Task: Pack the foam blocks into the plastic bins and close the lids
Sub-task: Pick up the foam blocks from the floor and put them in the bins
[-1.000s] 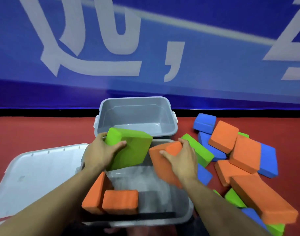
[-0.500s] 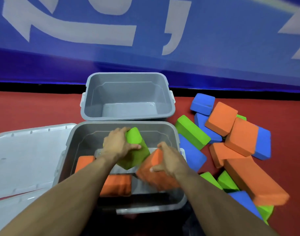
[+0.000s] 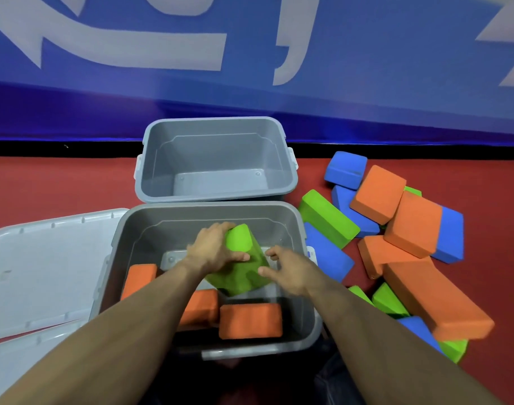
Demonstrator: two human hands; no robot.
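Observation:
Two grey plastic bins stand on the red floor. Inside the near bin (image 3: 304,287) lie three orange foam blocks, one of them at the front (image 3: 249,320). My left hand (image 3: 212,251) grips a green foam block (image 3: 244,264) tilted over the middle of this bin. Just right of that block is my right hand (image 3: 287,268), fingers spread and holding nothing, its fingertips at the block's edge. The far bin (image 3: 214,182) holds nothing.
A pile of orange, blue and green foam blocks (image 3: 407,229) lies on the floor to the right of the bins. A pale lid (image 3: 45,270) lies flat to the left of the near bin. A blue wall with white lettering rises behind.
Both hands came down into the near bin. My right hand has let go of its orange block, which now lies at the bin's front. The green block has dropped lower and tilted.

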